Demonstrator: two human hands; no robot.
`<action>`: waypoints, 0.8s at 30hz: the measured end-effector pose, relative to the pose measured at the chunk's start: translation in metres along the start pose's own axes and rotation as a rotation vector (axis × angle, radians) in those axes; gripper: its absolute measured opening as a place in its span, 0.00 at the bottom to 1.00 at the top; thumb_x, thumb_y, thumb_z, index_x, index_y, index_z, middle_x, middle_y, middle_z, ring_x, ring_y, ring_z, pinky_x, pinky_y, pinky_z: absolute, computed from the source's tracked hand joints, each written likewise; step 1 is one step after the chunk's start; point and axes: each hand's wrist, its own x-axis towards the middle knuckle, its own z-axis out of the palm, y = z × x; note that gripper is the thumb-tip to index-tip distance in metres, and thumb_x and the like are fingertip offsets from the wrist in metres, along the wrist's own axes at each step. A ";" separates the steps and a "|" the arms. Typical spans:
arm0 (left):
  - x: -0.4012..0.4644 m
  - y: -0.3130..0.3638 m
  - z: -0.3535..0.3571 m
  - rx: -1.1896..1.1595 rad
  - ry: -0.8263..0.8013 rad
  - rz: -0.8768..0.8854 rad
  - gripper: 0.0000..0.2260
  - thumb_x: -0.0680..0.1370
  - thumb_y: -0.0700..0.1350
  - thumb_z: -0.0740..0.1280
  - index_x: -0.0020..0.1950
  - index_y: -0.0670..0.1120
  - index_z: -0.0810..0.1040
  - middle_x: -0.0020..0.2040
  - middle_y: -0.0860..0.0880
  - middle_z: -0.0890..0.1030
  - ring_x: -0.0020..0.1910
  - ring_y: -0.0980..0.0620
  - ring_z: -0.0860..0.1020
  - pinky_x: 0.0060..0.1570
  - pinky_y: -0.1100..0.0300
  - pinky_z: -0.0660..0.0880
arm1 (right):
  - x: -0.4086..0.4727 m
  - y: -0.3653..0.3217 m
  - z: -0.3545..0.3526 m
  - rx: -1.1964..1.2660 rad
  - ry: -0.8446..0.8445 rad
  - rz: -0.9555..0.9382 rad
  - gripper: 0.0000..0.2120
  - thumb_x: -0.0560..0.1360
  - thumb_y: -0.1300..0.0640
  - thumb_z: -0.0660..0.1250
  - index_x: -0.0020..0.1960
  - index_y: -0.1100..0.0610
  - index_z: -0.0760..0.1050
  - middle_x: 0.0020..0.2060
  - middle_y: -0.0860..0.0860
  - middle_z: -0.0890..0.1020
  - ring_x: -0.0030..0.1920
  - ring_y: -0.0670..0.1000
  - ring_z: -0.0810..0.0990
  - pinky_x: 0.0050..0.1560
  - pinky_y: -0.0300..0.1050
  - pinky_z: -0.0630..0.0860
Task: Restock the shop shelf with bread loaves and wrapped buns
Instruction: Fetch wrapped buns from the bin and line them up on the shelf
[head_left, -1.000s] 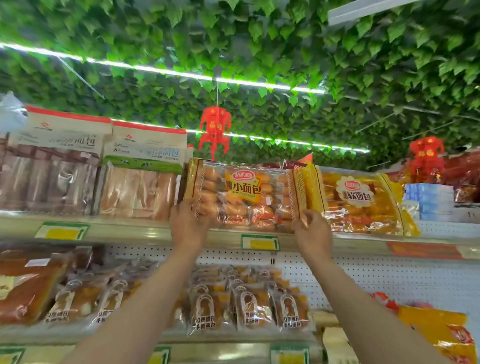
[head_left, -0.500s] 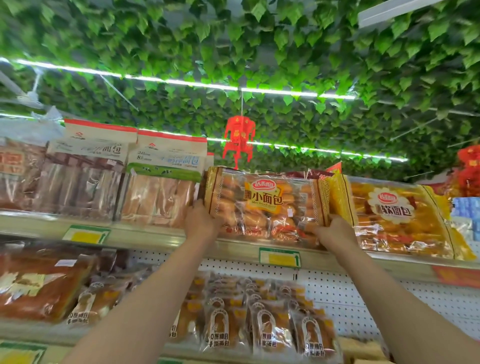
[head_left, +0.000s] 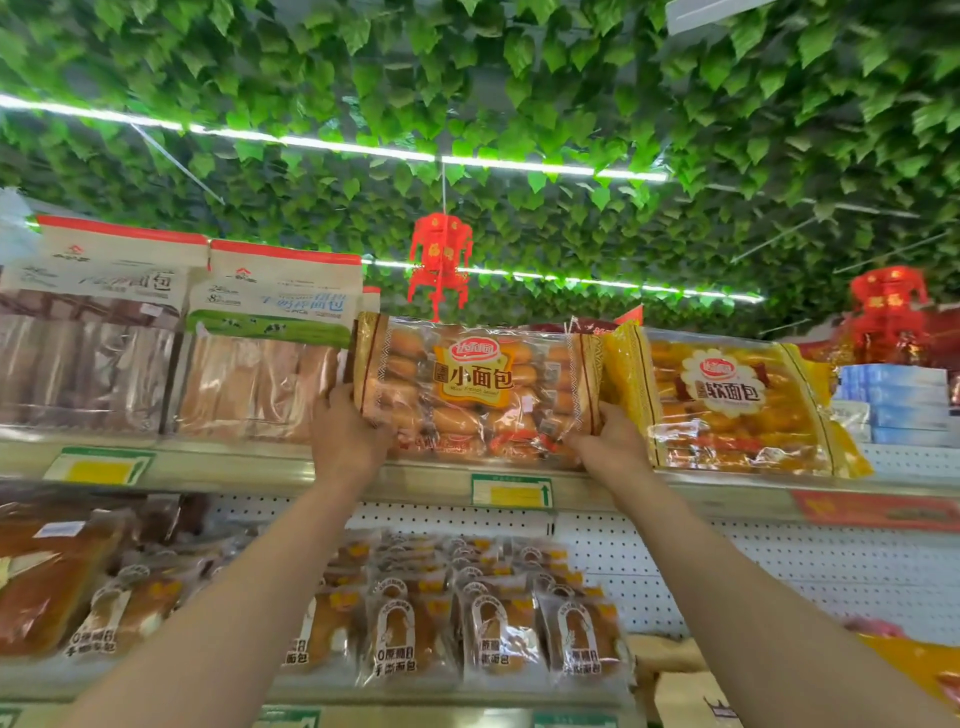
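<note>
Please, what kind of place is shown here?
Most likely a small food shop. Packaged bread bags stand on a shelf with price labels on its front edge, and more wrapped buns fill the shelf below.

Both arms raised to top shelf (head_left: 436, 480). Left hand (head_left: 345, 439) and right hand (head_left: 613, 444) grip lower corners of bun bag (head_left: 478, 387), upright on shelf edge. Yellow bag (head_left: 737, 400) touching at 3 o'clock; loaf packs (head_left: 260, 384) at 9. Wrapped buns (head_left: 493, 634) at 6.

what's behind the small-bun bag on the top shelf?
Behind the small-bun bag only a red wrapper edge peeks above it; the bag covers the rest. Left hand and right hand hold its ends.
</note>
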 end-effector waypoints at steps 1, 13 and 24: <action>0.000 -0.001 0.000 0.006 0.004 -0.001 0.25 0.72 0.42 0.76 0.67 0.43 0.74 0.68 0.42 0.72 0.66 0.40 0.73 0.67 0.44 0.71 | 0.000 0.000 0.000 -0.002 0.000 0.005 0.24 0.71 0.47 0.77 0.64 0.50 0.75 0.56 0.48 0.83 0.56 0.54 0.80 0.62 0.56 0.77; -0.044 0.043 0.013 -0.164 0.079 0.111 0.32 0.73 0.49 0.77 0.73 0.46 0.67 0.72 0.44 0.67 0.74 0.42 0.63 0.73 0.43 0.63 | -0.024 0.004 -0.026 0.105 0.132 0.051 0.29 0.80 0.48 0.68 0.77 0.54 0.65 0.72 0.50 0.73 0.70 0.54 0.72 0.69 0.53 0.71; -0.101 0.102 0.065 -0.436 -0.318 0.037 0.28 0.73 0.52 0.77 0.68 0.47 0.71 0.66 0.47 0.73 0.66 0.46 0.73 0.66 0.46 0.73 | -0.051 0.029 -0.081 0.085 0.186 0.094 0.32 0.79 0.41 0.67 0.77 0.53 0.64 0.74 0.51 0.70 0.71 0.55 0.70 0.67 0.54 0.70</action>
